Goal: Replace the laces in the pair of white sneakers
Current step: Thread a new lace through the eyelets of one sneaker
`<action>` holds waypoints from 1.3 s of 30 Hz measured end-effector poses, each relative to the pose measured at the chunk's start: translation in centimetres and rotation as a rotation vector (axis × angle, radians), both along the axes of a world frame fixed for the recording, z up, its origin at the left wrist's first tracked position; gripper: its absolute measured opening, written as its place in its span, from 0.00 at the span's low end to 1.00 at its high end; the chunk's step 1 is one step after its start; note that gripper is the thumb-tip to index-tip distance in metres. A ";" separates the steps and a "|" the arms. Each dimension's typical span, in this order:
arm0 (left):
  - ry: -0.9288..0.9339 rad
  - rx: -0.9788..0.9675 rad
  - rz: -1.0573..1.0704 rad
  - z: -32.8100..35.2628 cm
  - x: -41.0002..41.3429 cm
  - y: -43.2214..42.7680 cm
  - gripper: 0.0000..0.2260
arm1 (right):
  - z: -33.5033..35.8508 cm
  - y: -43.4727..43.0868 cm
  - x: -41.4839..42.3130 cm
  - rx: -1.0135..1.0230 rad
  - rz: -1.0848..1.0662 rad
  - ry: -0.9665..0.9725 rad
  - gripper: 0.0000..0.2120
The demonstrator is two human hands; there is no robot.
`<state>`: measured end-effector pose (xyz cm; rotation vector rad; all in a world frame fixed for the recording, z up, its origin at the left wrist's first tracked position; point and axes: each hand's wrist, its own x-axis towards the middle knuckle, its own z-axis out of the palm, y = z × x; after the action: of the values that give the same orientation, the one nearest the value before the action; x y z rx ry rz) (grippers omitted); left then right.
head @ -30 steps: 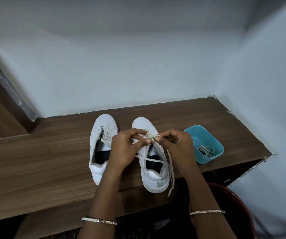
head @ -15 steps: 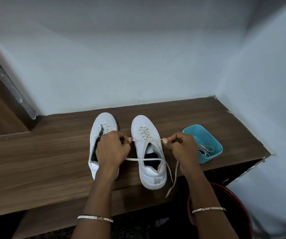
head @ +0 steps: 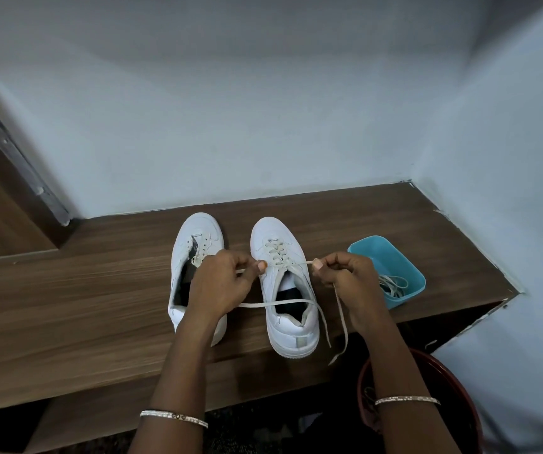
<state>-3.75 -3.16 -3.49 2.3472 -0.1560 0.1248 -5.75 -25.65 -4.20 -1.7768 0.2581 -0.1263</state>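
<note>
As lace (head: 263,304) spans laced sneaker (head: 291,335) | left fingers (head: 258,266) pinch it | right fingers (head: 318,264) too

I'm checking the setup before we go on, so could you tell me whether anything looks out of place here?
Nothing is spilled or damaged. The laced sneaker looks fine, but the other sneaker has mostly bare eyelets. The lace also dangles past the front edge of the table.
</note>
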 end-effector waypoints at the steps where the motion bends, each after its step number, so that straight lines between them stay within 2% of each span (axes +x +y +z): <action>1: 0.024 -0.035 -0.025 0.1 0.1 0.0 0.11 | 0.1 0.1 0.0 0.054 0.015 0.006 0.06; 2: 0.062 -0.115 -0.042 0.3 0.1 -0.1 0.11 | 0.4 0.2 0.0 0.113 0.032 0.012 0.07; 6: 0.267 -0.652 -0.053 1.9 -0.4 -1.6 0.13 | 1.0 1.0 0.0 0.271 0.109 0.007 0.09; 9: 0.329 -0.808 -0.052 1.9 -0.8 -3.1 0.13 | 1.6 2.3 -0.1 0.354 0.116 -0.035 0.09; 13: 0.351 -0.955 -0.062 1.2 -0.7 -4.0 0.11 | 2.0 3.9 -0.1 0.593 0.070 -0.039 0.12; 17: 0.366 -1.072 -0.064 0.2 -0.2 -4.2 0.12 | 1.7 4.5 0.3 0.642 -0.008 -0.061 0.16; 23: 0.282 -1.068 -0.011 -0.3 -0.2 -4.7 0.08 | 1.0 5.0 0.3 0.623 0.014 -0.113 0.11; 26: 0.272 -1.195 0.032 -0.3 -0.2 -5.3 0.06 | 1.0 4.6 0.3 0.643 0.025 -0.107 0.10; 29: 0.276 -1.268 0.022 0.0 -0.1 -5.6 0.09 | 1.4 4.3 0.4 0.685 0.011 -0.116 0.11; 34: 0.278 -1.243 -0.012 -0.1 -0.1 -5.8 0.09 | 1.4 4.3 0.7 0.718 0.000 -0.146 0.09; 39: 0.301 -1.160 -0.126 -0.3 -0.1 -5.4 0.08 | 0.5 4.8 0.7 0.593 0.010 -0.150 0.09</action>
<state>-3.82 -8.51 -3.76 1.1732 -0.0507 -0.1680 -5.05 -20.88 -3.73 -1.1732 0.1559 -0.1567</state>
